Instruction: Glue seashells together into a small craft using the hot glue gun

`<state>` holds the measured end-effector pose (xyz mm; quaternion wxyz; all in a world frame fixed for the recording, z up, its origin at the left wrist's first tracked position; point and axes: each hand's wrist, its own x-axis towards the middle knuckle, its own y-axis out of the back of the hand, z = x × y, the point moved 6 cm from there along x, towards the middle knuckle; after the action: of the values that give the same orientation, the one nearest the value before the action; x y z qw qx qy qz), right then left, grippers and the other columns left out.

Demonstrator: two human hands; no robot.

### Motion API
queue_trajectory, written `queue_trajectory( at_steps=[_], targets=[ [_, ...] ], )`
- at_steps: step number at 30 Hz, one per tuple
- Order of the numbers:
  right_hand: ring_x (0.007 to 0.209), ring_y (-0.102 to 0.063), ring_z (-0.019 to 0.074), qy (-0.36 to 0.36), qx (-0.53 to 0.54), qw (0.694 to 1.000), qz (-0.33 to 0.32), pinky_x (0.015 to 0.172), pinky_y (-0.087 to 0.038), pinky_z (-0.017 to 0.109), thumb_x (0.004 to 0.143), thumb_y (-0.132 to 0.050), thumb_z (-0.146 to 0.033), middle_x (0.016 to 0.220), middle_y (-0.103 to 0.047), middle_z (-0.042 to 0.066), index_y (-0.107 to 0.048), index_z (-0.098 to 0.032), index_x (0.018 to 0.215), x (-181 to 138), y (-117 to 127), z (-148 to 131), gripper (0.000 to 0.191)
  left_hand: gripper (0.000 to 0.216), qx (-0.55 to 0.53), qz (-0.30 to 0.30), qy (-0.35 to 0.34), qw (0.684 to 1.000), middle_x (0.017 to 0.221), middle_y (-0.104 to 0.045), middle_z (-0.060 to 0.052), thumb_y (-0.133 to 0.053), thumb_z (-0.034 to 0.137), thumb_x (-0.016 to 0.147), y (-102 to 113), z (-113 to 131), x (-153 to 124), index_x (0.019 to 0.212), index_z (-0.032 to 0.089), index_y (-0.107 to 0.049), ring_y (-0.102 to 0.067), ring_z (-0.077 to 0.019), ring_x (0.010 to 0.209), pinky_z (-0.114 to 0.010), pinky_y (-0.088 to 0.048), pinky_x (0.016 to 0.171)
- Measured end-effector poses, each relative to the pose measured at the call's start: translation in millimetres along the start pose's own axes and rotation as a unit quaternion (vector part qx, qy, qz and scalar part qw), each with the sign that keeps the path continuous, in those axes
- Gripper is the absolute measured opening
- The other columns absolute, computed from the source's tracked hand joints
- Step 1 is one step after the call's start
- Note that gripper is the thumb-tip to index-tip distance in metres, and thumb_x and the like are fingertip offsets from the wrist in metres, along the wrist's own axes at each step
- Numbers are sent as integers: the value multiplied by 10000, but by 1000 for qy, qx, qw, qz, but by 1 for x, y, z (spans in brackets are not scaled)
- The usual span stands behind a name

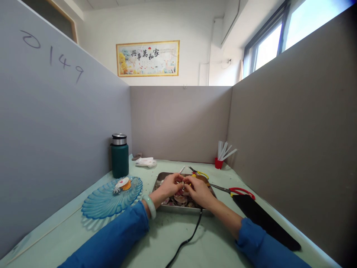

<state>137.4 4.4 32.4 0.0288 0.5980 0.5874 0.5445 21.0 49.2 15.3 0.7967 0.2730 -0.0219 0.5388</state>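
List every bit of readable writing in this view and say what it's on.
"0149": handwritten on the left partition.
"家和萬事興": large calligraphy on the framed picture on the far wall; its smaller print is too small to read.
Nothing readable on the green flask or the scissors.

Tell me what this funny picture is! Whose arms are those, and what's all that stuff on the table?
The camera sits on a person's head and looks down, so you see that person's own arms in blue sleeves. The left hand and the right hand meet over a metal tray of shells and pinch something tiny between the fingertips; it is too small to tell what. On the left lie a blue glass plate and a green flask. Behind the tray are yellow-handled scissors, to its right red-handled scissors, and a red cup of white sticks stands at the back. A black cable runs toward you. Grey walls fence the desk in.
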Motion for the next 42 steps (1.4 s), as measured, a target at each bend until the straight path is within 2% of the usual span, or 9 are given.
queue_trajectory(
  at_steps=[13,22,30,39,42],
  targets=[
    [798,-595,177,5,5,1000,5,693,-441,264,830,-482,-221,886,-659,49,-603,-198,952,0,0,1,173,209,-2,19,-11,1000,809,-631,-45,-581,161,668,2,2,0,873,126,-585,-564,-95,558,-187,-448,503],
    [812,-593,179,7,4,1000,14,713,-444,275,827,-485,-219,898,-657,50,-602,-196,960,-1,1,1,179,178,-34,6,-9,999,795,-621,-40,-561,140,683,1,6,-1,860,123,-572,-555,-90,567,-191,-448,528],
    [814,-588,179,10,4,1000,26,726,-449,284,824,-483,-209,903,-654,51,-611,-198,970,-1,3,1,194,211,-76,-6,-1,997,795,-605,-35,-587,206,692,-1,5,-1,883,126,-549,-544,-82,500,-209,-454,492],
    [808,-579,177,12,7,999,29,717,-440,283,837,-474,-203,895,-645,51,-608,-195,972,-1,5,-1,191,204,-9,26,-44,999,826,-639,-61,-585,186,687,5,7,2,874,105,-604,-583,-130,675,-224,-465,613],
    [816,-577,178,13,4,999,32,715,-436,281,836,-477,-202,903,-644,50,-605,-197,972,-1,5,0,187,202,1,26,-48,999,819,-645,-58,-583,185,694,5,7,2,877,105,-614,-580,-127,676,-218,-460,617]
  ],
)
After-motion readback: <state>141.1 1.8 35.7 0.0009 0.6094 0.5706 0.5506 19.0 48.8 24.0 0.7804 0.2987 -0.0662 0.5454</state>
